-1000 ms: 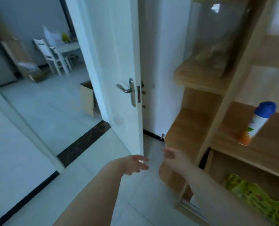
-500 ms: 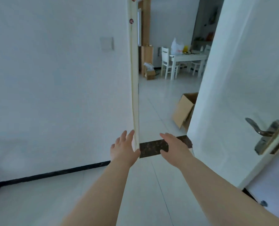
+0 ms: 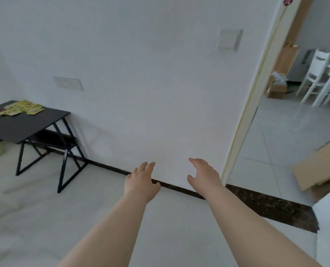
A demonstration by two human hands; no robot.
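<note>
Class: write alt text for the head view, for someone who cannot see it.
A left hand and right hand reach forward, open and empty, toward a white wall. A black folding table bearing yellow packets stands left; a brown cardboard box lies past the doorway, right.

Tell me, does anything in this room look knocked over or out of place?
The cardboard box past the door frame, at right, seems tipped on its side. Yellow-green packets lie strewn loosely on the black table at left. The left hand and right hand hold nothing.
</note>
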